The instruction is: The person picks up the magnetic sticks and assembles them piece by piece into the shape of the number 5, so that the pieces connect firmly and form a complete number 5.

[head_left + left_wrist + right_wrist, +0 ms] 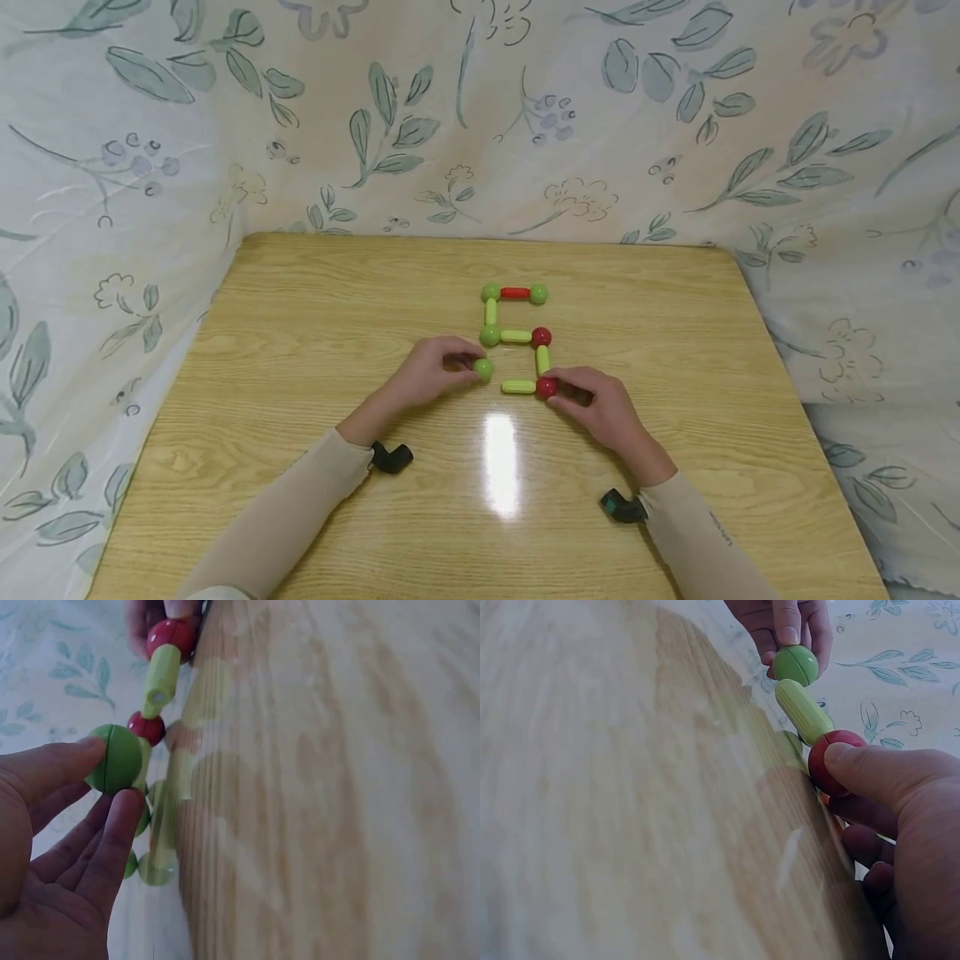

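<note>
My left hand [435,372] pinches a loose green ball [483,369] between thumb and fingers. It sits up and left of the free end of a yellow-green rod [517,387], with a small gap. That rod is joined to a red ball [547,387], which my right hand [602,408] pinches. From there another yellow-green rod [543,360] runs to a second red ball [541,337]. The chain continues by a rod [516,337] to a green ball [490,336]. In the left wrist view the held green ball [116,759] hides part of the chain.
At the chain's far end, an upright-running rod [491,312], a green ball [491,292], a red rod [515,293] and another green ball [538,293] lie on the wooden table [315,292]. Flowered cloth [480,150] hangs behind it.
</note>
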Motion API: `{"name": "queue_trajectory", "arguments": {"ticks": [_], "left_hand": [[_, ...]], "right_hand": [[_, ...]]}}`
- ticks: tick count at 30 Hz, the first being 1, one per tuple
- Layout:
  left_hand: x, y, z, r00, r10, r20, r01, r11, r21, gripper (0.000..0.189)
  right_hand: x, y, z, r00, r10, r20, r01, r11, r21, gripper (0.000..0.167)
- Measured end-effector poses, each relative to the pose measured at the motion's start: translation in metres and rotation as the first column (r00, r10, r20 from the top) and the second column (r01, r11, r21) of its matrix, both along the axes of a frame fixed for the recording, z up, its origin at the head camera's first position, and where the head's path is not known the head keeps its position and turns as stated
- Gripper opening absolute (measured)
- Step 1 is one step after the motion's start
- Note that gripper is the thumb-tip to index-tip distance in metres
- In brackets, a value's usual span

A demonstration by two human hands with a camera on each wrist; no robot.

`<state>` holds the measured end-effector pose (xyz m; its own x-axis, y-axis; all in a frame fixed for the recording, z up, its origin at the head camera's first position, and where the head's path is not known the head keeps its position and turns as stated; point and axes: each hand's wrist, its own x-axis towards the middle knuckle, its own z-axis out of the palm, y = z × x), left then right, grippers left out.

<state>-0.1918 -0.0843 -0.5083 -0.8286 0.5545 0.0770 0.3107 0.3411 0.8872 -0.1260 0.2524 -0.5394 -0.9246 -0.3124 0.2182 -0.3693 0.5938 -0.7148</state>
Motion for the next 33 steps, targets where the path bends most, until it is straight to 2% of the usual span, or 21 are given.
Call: {"name": "queue_trajectory", "arguments": {"ticks": [10, 15, 21, 33], "left_hand": [[0.0045, 0.0034, -0.0034, 0.998, -0.049, -0.032, 0.048, 0.999, -0.025, 0.03], [0.0057, 0.0055, -0.0043, 0.998, -0.065, -0.026, 0.064, 0.997, -0.04, 0.03], [0.0057, 0.0055, -0.0073, 0.997, -0.073, -0.016, 0.072, 0.996, -0.053, 0.03], [0.0063, 0.0055, -0.0055, 0.996, -0.082, -0.03, 0.08, 0.995, -0.051, 0.03]], "right_hand": [[-0.0003, 0.0018, -0.001, 1.0, -0.008, -0.001, 0.008, 1.0, 0.014, 0.041], [-0.0012, 0.0022, -0.0004, 1.0, -0.006, -0.003, 0.006, 1.0, 0.021, 0.041], [-0.0008, 0.0006, -0.0001, 1.0, -0.002, 0.005, 0.002, 1.0, 0.012, 0.04], [-0.0009, 0.0, 0.0004, 1.0, 0.004, 0.01, -0.004, 1.0, 0.0, 0.042]]}}
